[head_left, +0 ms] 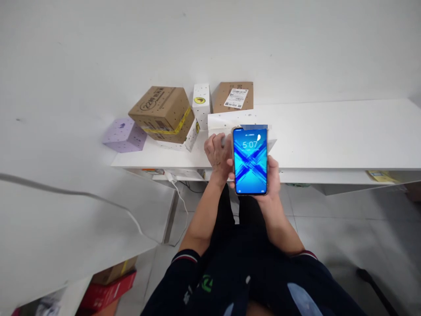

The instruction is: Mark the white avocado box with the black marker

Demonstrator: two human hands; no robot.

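My right hand [273,177] is wrapped round a smartphone [250,164], held upright with its lit blue screen towards me, reading 5:07. Just left of the phone, my left hand [217,153] has its fingers curled downward at the front of a white box [234,118] that looks open. Something greyish shows between those fingers, but I cannot make out what it is. The phone hides part of the white box and some of the left fingertips.
On the white shelf desk [335,136] stand a taped brown carton [161,112], a lilac box [125,135], a narrow white box [201,103] and a labelled brown box [226,96]. A white cable [181,197] hangs below the desk's left part.
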